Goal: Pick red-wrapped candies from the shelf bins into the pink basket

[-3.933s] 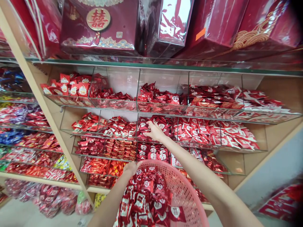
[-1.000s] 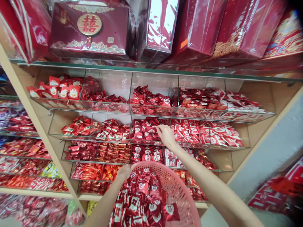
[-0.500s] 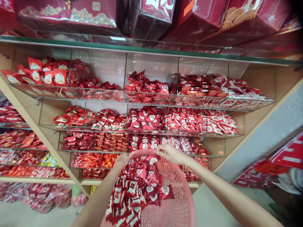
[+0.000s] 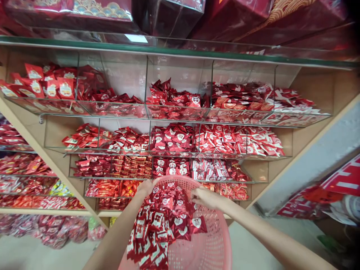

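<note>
My left hand [image 4: 144, 188] is closed around the far left rim of a pink plastic basket [image 4: 218, 240]. Many small red packets [image 4: 153, 225] with white labels lie heaped in the basket's left and middle. Inside its far right part, my right hand [image 4: 206, 197] hovers close to the dark red packets [image 4: 180, 221]. Its fingers are curled together, and what they hold, if anything, is hidden. Just beyond the rim, similar dark red packets with white labels [image 4: 171, 167] fill a shelf compartment.
Glass-fronted shelves hold red packets [image 4: 171, 138] in divided compartments, one row above another. A thick glass shelf edge [image 4: 180, 50] runs overhead, with large dark red boxes [image 4: 236, 18] on it. Bagged goods [image 4: 56, 230] lie on the floor at left; a grey wall [image 4: 312, 153] stands at right.
My right hand has moved from the basket's far rim, to the right and down over the basket's inside. My left hand stays on the rim. The view has shifted slightly.
</note>
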The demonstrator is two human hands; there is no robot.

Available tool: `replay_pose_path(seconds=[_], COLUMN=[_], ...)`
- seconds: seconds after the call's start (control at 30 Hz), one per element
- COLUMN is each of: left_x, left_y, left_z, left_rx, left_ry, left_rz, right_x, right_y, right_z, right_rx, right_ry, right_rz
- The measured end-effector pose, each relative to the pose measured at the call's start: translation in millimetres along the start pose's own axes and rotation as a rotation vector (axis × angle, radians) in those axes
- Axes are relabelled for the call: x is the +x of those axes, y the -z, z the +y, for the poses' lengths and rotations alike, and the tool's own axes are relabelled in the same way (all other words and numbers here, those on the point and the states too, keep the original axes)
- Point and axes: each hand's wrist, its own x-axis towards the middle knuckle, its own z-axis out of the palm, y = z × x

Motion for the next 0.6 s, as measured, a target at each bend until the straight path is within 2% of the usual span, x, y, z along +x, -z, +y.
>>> replay_pose_path(seconds=[0.1,0.23,0.5,0.6], left_x=[1,2,0,-1], left_y=[-0.9,-2.5,-2.6,-1.6], left_z=[0,-1,0,0], left_rx=[0.009,0.017,-0.021,-0.012], left_ry=[-0.006,0.002,0.01,0.001], left_rz=[0.003,-0.003,0.013,0.012], right_x=[1,8,7,7], right_y=[2,-11,-67,-91], right_z=[-12,-22,-24,-27], right_rx=[-0.161,-0.332,-0.616,-0.682], right_ry=[-0.058,-0.08,0.015,0.033], right_rz=[-0.061,-0.122,-0.148,-0.212])
